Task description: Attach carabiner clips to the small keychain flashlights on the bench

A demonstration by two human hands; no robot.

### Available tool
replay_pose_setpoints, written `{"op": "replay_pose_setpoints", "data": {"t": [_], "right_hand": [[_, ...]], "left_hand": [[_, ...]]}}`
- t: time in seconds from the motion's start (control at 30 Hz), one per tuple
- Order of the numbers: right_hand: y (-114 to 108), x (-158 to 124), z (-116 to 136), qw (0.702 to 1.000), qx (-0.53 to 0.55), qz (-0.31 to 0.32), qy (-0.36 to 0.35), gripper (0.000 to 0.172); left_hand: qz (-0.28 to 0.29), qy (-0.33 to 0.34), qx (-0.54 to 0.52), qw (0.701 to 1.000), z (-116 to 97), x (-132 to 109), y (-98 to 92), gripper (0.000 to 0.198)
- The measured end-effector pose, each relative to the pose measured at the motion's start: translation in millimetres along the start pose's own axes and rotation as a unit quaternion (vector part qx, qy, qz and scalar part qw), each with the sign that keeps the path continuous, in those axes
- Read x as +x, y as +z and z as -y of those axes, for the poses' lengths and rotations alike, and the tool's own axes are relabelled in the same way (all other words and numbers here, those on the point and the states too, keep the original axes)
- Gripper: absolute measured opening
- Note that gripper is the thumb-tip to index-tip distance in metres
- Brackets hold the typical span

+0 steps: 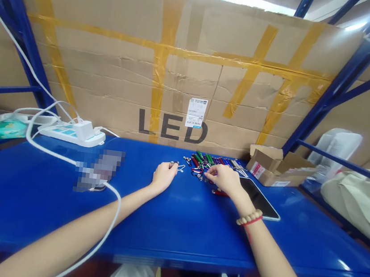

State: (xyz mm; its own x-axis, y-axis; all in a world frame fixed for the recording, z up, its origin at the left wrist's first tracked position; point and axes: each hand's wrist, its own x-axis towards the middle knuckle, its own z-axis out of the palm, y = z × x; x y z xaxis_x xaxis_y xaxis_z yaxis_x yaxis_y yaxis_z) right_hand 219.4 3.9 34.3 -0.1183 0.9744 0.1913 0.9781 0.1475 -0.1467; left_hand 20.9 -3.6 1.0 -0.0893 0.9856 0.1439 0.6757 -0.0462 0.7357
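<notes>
My left hand (164, 176) is closed in a fist-like pinch above the blue table (174, 227). A small silver carabiner (181, 168) sticks out from its fingertips. To the right, my right hand (224, 179) has thumb and forefinger pinched together at the edge of a pile of small metal tubes and carabiner clips (206, 160) in green, red, blue and silver. What its fingers hold, if anything, is too small to make out. A red tube (219, 192) lies just below that hand. The right wrist passes over a tablet with a dark screen (260, 200).
At the back right stands an open cardboard box (274, 167). A white power strip (90, 139) with cables sits at the left, near a blurred-out phone-like object (102, 171). One white cable (114, 220) crosses my left forearm. A large cardboard sheet (120, 85) closes off the back.
</notes>
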Motion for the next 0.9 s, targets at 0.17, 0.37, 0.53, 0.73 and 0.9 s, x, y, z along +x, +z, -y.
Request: {"op": "replay_pose_setpoints", "data": {"t": [0.17, 0.37, 0.53, 0.73, 0.9], "right_hand": [[11, 1, 9, 0.997, 0.000, -0.039, -0.064, 0.028], [19, 1, 13, 0.996, -0.033, -0.029, -0.081, 0.015], [20, -2, 15, 0.992, -0.027, -0.048, -0.111, 0.009], [25, 0, 18, 0.994, -0.011, -0.049, -0.094, 0.012], [28, 1, 25, 0.995, 0.015, -0.064, -0.071, 0.011]], "left_hand": [[0.003, 0.007, -0.026, 1.000, -2, -1, 3.2, 0.039], [0.005, 0.025, -0.014, 1.000, -3, -3, 3.6, 0.037], [0.016, 0.039, 0.012, 0.999, -4, -6, 3.5, 0.040], [0.023, 0.082, 0.045, 0.995, -3, -9, 4.1, 0.036], [0.022, 0.120, 0.101, 0.987, -3, -15, -1.2, 0.036]]}}
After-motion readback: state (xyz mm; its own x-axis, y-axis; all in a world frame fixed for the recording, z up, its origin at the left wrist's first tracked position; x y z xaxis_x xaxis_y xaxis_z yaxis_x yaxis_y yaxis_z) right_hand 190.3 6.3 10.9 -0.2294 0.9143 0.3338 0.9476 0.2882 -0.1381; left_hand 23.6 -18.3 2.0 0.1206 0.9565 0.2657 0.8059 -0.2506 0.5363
